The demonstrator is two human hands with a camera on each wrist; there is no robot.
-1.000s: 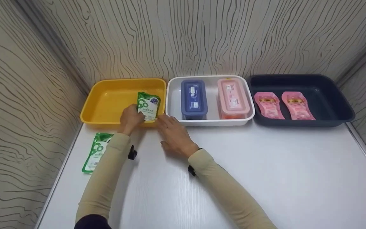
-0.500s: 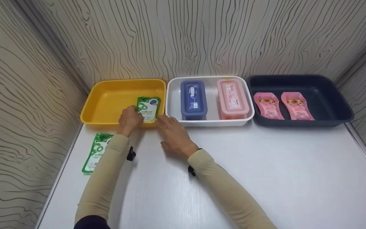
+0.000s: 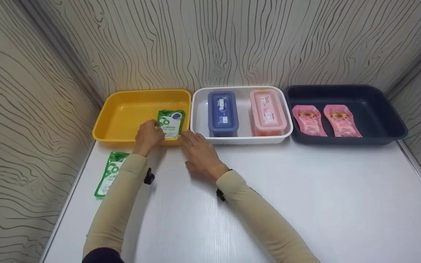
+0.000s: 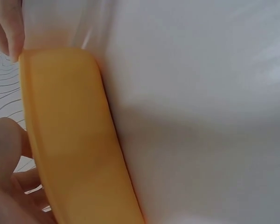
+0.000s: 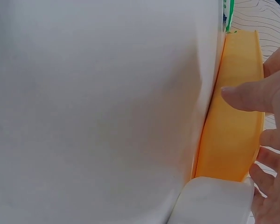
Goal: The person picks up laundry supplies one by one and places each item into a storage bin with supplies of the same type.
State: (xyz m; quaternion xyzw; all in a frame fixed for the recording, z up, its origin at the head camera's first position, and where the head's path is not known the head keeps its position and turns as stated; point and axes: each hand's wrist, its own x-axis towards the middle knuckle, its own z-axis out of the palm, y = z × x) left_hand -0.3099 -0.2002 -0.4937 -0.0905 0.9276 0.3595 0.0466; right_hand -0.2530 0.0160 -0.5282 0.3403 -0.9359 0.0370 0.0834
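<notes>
A green-and-white pouch (image 3: pixel 174 126) with printed lettering lies face up at the right end of the yellow tray (image 3: pixel 130 109). My left hand (image 3: pixel 149 137) reaches over the tray's front rim and grips the pouch's left edge with curled fingers; the fingertips are partly hidden. In the left wrist view, that hand's thumb (image 4: pixel 4 140) shows above the tray's rim. My right hand (image 3: pixel 201 153) rests its extended fingers at the tray's front right corner, beside the white tray (image 3: pixel 239 141). A second green-and-white pouch (image 3: pixel 109 175) lies on the table, partly covered by my left forearm.
Inside the white tray stand a blue-lidded box (image 3: pixel 223 113) and a pink-lidded box (image 3: pixel 268 113). The dark blue tray (image 3: pixel 382 117) on the right holds two pink packets, the nearer-left packet (image 3: pixel 310 120) beside the other packet (image 3: pixel 342 120). Wood-grain panels (image 3: pixel 217 44) rise behind the trays.
The pouch in the yellow tray has tipped down flatter, its top edge lowering. My left hand has shifted slightly left; my right hand stays at the tray corner.
</notes>
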